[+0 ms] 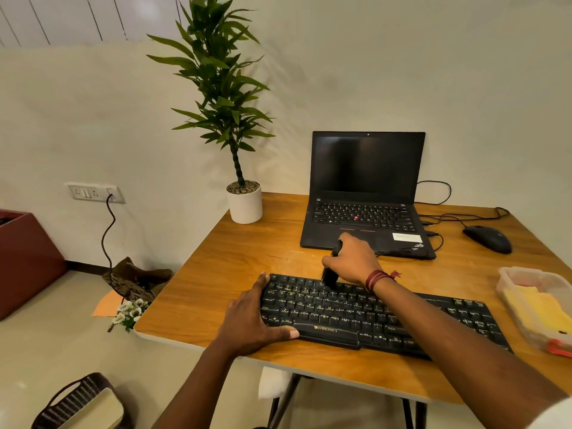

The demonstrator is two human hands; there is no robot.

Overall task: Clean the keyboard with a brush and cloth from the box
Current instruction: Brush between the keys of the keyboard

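Right, brushing looks under way: on the table [235, 261] the keyboard [371, 317] lies along the near edge, left hand [250, 317] flat against its left end, right hand [353, 258] gripping the brush [329, 275], bristles on the far rows. Wiping looks not yet done, for the box [507, 280] at right holds the yellow cloth [538, 308]. Laptop [365, 193], plant [223, 88] and mouse [487, 239] stand beyond, blocking nothing.

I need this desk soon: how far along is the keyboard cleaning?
Done: the brush is out of the box. In hand: the right hand grips it, bristles on the upper rows of the keyboard, while the left hand steadies its left end. Left: the yellow cloth lies in the box, so wiping looks not yet begun.
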